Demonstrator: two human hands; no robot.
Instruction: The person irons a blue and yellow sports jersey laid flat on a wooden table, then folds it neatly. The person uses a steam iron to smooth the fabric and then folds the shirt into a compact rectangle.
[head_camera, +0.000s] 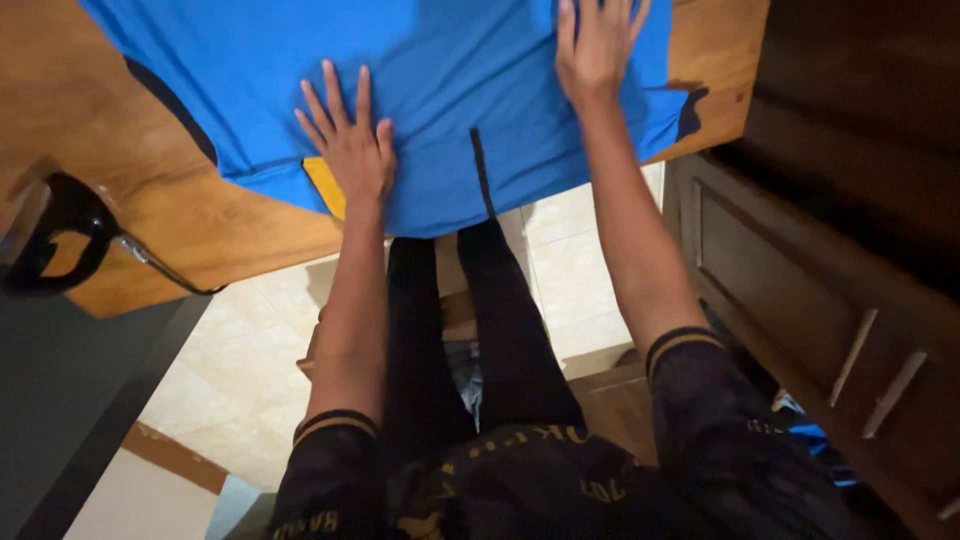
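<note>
The bright blue cloth shirt with black trim lies spread on the brown wooden desk, its near edge hanging a little over the desk's rim toward me; I take it as my landmark. To the left of the shirt, at the desk's edge, I see a black loop-shaped handle with a thin metal rod; what it belongs to I cannot tell. At the shirt's near-left part, where a yellow patch shows at a folded-back hem, my left hand rests open and flat, fingers fanned, palm pressing the cloth. Further right and deeper onto the shirt, my right hand also lies open and flat, fingers together, partly cut by the frame's top. Both arms are stretched nearly straight out from my black short sleeves. Judging by this, the shirt looks mostly laid out and smoothed, one corner turned; no full fold shows yet. Right of the shirt stands a dark wooden cabinet.
</note>
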